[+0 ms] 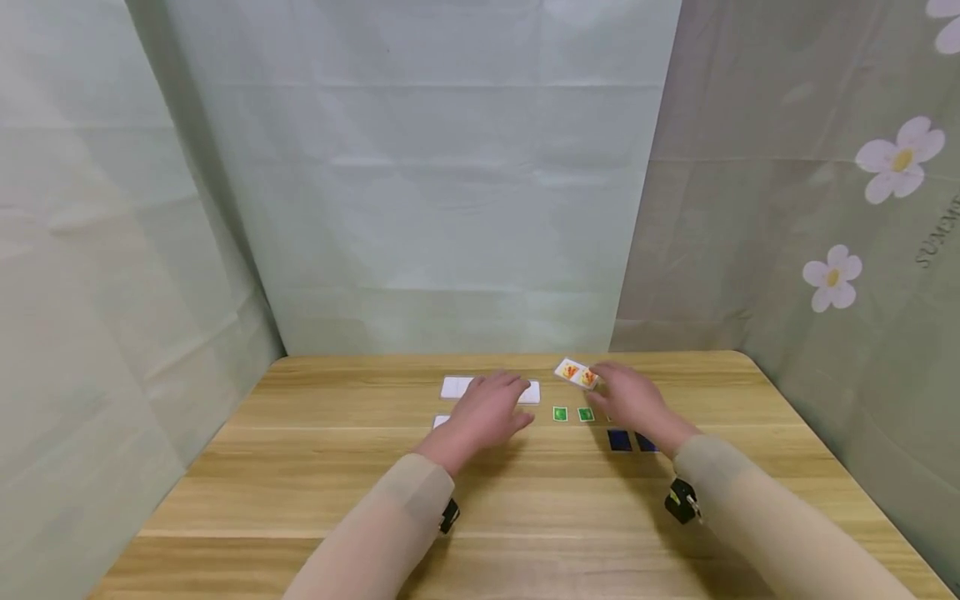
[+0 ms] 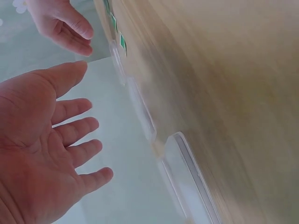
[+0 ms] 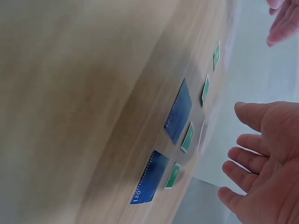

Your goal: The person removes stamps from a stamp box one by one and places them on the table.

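Note:
My left hand (image 1: 491, 408) hovers over the white rectangular pieces, its fingers spread and holding nothing in the left wrist view. One long white piece (image 1: 457, 387) lies partly behind that hand, with another white piece (image 1: 531, 392) at its fingertips. My right hand (image 1: 630, 398) is beside a white-bordered card (image 1: 572, 372) with two orange pictures. Its fingertips overlap the card's right end in the head view. Seen from the right wrist, the right hand (image 3: 268, 158) has loosely extended fingers with nothing between them, apart from the table.
Several small green stamps (image 1: 560, 413) lie in a row in front of the orange card. Nearer to me are two dark blue stamps (image 3: 179, 112) with toothed edges. A further white piece (image 1: 441, 421) shows beside my left wrist. Pale cloth (image 1: 420, 183) hangs behind the wooden table (image 1: 337, 500).

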Demonstrator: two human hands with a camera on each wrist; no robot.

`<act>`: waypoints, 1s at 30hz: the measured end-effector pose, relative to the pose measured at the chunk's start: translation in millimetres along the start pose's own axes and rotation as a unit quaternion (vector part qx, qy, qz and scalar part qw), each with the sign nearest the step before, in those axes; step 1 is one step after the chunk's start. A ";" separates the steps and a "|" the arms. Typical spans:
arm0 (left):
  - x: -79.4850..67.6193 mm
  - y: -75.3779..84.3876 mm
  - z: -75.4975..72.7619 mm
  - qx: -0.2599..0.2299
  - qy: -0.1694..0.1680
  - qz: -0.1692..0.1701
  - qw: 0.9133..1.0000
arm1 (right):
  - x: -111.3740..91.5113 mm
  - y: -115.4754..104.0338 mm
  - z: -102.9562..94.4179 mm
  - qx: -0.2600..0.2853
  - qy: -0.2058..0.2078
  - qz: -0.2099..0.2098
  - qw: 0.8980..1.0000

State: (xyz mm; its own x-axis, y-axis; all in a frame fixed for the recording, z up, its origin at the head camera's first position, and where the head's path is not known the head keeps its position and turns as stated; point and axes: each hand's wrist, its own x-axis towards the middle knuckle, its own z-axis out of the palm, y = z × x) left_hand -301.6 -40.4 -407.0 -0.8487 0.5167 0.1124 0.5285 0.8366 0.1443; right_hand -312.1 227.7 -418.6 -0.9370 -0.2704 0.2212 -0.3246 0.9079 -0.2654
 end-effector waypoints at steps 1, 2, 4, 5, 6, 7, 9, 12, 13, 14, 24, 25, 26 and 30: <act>2.2 0.0 0.4 -0.003 -0.001 -0.001 1.000 | 1.6 0.3 -0.2 0.001 0.000 0.003 1.000; 4.2 0.0 0.7 -0.003 -0.002 -0.002 1.000 | 3.4 0.6 0.0 0.000 -0.001 0.003 1.000; 8.4 -0.1 1.3 -0.006 -0.004 -0.006 1.000 | 7.3 1.3 0.6 0.001 -0.001 0.004 1.000; 10.5 -0.2 1.4 -0.006 -0.005 -0.008 1.000 | 9.0 1.9 1.0 0.002 -0.001 0.002 1.000; 12.4 -0.1 1.4 -0.005 -0.005 -0.010 1.000 | 11.1 2.5 1.8 0.003 -0.003 0.002 1.000; 14.4 -0.2 1.5 -0.004 -0.006 -0.013 1.000 | 13.1 3.2 2.6 0.006 -0.006 0.003 1.000; 17.8 0.4 1.4 -0.001 -0.006 -0.018 1.000 | 16.5 4.8 4.0 0.012 -0.014 0.007 1.000; 22.6 1.8 1.8 0.002 -0.009 -0.024 1.000 | 21.7 7.2 5.9 0.025 -0.026 0.021 0.999; 24.2 2.4 2.1 0.002 -0.011 -0.026 1.000 | 23.2 8.1 6.3 0.029 -0.030 0.028 0.999; 25.9 3.0 2.7 0.003 -0.013 -0.027 1.000 | 24.9 9.0 6.8 0.034 -0.034 0.037 0.998; 35.7 3.5 8.5 0.004 -0.024 -0.050 0.998 | 43.2 21.4 16.3 0.053 -0.049 0.081 0.994; 36.6 3.1 8.9 0.004 -0.023 -0.052 0.998 | 44.6 22.7 17.6 0.058 -0.049 0.082 0.994; 37.0 2.5 9.2 0.003 -0.023 -0.054 0.998 | 45.9 23.5 19.0 0.063 -0.049 0.084 0.993; 38.4 -0.2 10.2 -0.002 -0.024 -0.057 0.998 | 49.6 24.9 23.9 0.061 -0.049 0.082 0.994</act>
State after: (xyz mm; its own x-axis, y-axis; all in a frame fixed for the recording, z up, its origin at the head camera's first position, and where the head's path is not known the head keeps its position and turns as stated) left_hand -334.6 -18.8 -412.7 -0.9036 0.4257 0.0480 0.4277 0.8901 0.1577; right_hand -369.7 229.2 -436.6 -0.9847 -0.1575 0.0739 -0.1740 0.8981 -0.4039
